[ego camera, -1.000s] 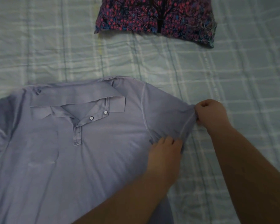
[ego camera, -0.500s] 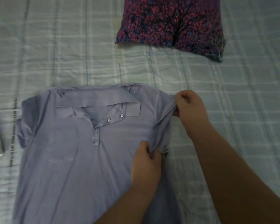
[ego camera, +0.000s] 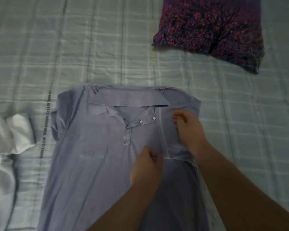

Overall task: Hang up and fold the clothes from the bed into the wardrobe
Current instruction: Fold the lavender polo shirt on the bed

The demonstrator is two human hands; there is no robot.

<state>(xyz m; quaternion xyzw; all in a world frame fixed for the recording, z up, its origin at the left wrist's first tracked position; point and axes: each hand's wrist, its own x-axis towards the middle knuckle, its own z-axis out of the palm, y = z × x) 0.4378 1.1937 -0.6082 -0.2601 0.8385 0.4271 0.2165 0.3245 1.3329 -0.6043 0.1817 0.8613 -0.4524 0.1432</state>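
Observation:
A lavender polo shirt lies face up on the bed, collar away from me. Its right sleeve is folded inward over the chest, beside the button placket. My right hand pinches the sleeve edge near the collar. My left hand pinches the lower corner of the folded sleeve at chest height. Both forearms cross the shirt's lower right part and hide it.
A checked pale green bedsheet covers the bed. A dark purple and red patterned garment lies at the far right. White clothing is bunched at the left edge.
Both hands have carried the right sleeve from its spread position inward onto the chest. The view has shifted, and the white clothing came into sight.

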